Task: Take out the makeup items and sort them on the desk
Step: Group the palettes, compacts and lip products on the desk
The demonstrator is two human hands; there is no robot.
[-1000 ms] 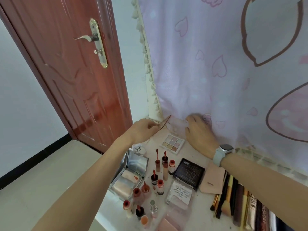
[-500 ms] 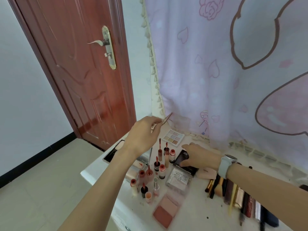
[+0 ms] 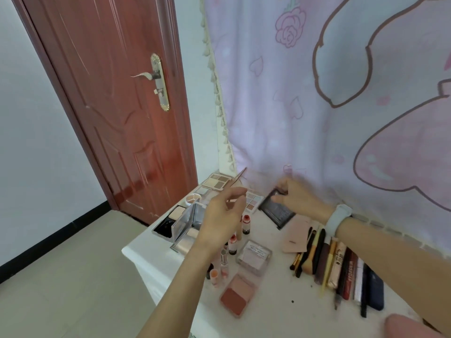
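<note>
My left hand (image 3: 223, 217) pinches a thin brown makeup stick (image 3: 238, 177) that points up and to the right, above the white desk (image 3: 280, 311). My right hand (image 3: 299, 197), with a watch on the wrist, grips a black compact (image 3: 277, 211) and holds it tilted above the desk near the curtain. Below my left hand stand several small red-capped lip tints (image 3: 246, 220). A multi-colour eyeshadow palette (image 3: 253, 202) lies between my hands.
Open palettes (image 3: 217, 181) and a mirrored compact (image 3: 185, 222) lie at the desk's left edge. A blush compact (image 3: 238, 295), a clear box (image 3: 253, 257), a pink pouch (image 3: 296, 236), brushes and pencils (image 3: 341, 267) fill the front. Pink curtain (image 3: 329, 106) behind; red door (image 3: 117, 106) left.
My right hand left the curtain, came down onto the black compact and has lifted it off the desk toward the back. My left hand keeps the stick. The camera has tilted upward.
</note>
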